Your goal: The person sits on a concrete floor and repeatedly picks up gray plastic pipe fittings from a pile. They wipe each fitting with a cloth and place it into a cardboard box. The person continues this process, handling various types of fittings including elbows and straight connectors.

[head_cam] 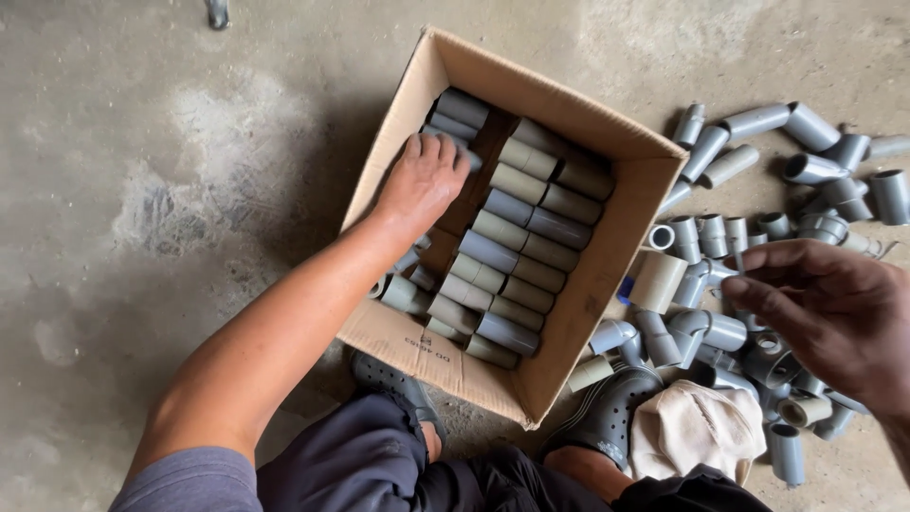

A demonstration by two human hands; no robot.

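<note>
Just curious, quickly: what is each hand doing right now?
Left hand: open, resting on pipe fittings inside the cardboard box.
Right hand: empty, fingers loosely curled.

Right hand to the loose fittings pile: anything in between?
Nothing visible. The right hand hovers open directly above the grey fittings on the floor, beside the box. The cloth lies nearer the person, off to the side. The left hand is inside the box.
</note>
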